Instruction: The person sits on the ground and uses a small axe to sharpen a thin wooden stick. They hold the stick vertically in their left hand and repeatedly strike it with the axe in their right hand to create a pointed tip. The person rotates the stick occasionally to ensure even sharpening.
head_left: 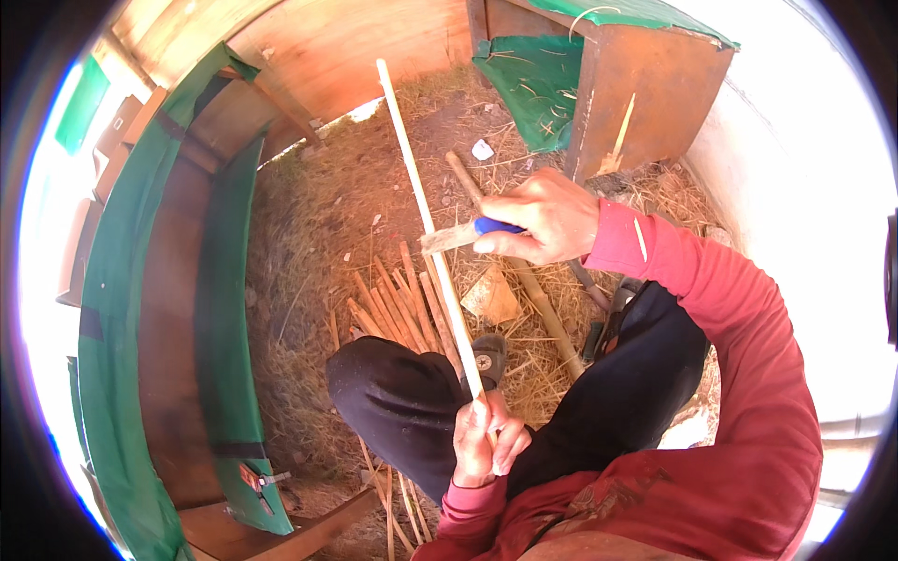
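Note:
My left hand (pixel 488 439) is closed around the lower end of a long, pale wooden strip (pixel 409 150), between my knees. The strip slants up and away to the far left. My right hand (pixel 543 220) grips the blue handle of a knife (pixel 449 239), with fingers wrapped round it. The knife's flat, dull blade lies across the strip about midway along; the exact contact of its edge is too small to tell. Beneath the strip, several reddish-brown sticks (pixel 402 304) lie in a loose bundle on the ground, partly hidden by my knee.
A green-covered wooden shelf (pixel 122 309) runs along the left, with a small orange-and-metal tool (pixel 254 479) on its near end. A wooden box with green cloth (pixel 645 93) stands at the far right. Poles (pixel 547 313), a wood block (pixel 492 295) and straw litter the ground.

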A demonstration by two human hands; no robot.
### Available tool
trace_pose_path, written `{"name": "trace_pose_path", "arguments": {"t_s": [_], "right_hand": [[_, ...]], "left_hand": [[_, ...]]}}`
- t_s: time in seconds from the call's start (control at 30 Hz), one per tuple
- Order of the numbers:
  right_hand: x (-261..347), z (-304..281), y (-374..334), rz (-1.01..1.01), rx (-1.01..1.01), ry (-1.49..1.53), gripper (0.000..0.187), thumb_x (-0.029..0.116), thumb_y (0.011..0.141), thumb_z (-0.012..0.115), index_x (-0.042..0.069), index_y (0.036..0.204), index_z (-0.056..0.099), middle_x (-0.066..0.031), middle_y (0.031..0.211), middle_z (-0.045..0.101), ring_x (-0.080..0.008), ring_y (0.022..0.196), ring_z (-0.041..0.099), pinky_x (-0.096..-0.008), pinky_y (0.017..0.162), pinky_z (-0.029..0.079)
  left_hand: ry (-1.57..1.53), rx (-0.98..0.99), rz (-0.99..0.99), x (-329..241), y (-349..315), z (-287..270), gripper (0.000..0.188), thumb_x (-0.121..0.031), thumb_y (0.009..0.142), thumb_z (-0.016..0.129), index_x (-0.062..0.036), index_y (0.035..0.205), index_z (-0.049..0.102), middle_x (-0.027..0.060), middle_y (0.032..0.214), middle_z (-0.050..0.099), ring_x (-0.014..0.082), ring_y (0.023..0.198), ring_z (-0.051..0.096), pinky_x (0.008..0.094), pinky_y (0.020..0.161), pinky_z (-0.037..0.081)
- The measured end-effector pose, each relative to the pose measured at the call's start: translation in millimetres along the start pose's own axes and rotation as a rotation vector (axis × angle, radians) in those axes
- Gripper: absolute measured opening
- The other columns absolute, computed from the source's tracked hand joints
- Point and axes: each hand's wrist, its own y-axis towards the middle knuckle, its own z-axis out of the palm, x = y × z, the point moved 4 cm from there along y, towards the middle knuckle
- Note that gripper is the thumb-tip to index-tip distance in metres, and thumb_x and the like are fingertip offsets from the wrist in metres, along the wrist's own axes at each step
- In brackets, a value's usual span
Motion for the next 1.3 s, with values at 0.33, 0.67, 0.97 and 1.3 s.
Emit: {"name": "trace_pose_path", "arguments": {"t_s": [0.33,0.67,0.97,1.3], "right_hand": [[-55,-45,2,0.408,-0.43,-0.179,0.044,0.045,0.094,0.05,0.007,0.074,0.057,-0.0133,0.047,0.048,-0.0301,0.041,0.052,-0.0421,0.042,0.04],[0,-29,1,-0.023,-0.057,-0.032,0.029,0.029,0.087,0.066,0.004,0.078,0.054,-0.012,0.059,0.053,-0.0331,0.05,0.054,-0.0402,0.045,0.038],[-45,-51,1,0.531,-0.298,-0.483,0.05,0.05,0.093,0.048,0.007,0.069,0.059,-0.015,0.048,0.051,-0.0339,0.044,0.055,-0.0444,0.043,0.042],[-24,-57,-13,0.12,-0.207,-0.02,0.029,0.029,0.093,0.058,0.004,0.079,0.054,-0.0154,0.056,0.048,-0.0351,0.049,0.051,-0.0424,0.046,0.036]], "left_hand": [[0.312,0.027,0.01,14,2,14,0.038,-0.03,0.102,0.038,-0.0074,0.072,0.04,0.0011,0.044,0.036,0.0087,0.031,0.032,0.022,0.032,0.025],[0.674,-0.132,0.158,-2,4,6,0.038,-0.028,0.102,0.039,-0.007,0.071,0.043,0.0,0.043,0.038,0.0068,0.032,0.033,0.0208,0.033,0.026],[0.942,-0.305,0.109,-3,1,1,0.041,-0.028,0.1,0.046,-0.0073,0.065,0.043,-0.0029,0.045,0.041,0.0047,0.035,0.036,0.0221,0.033,0.025],[0.826,-0.262,0.163,1,4,-2,0.041,-0.032,0.102,0.042,-0.0078,0.068,0.044,-0.0023,0.044,0.039,0.0051,0.034,0.034,0.0214,0.033,0.024]]}}
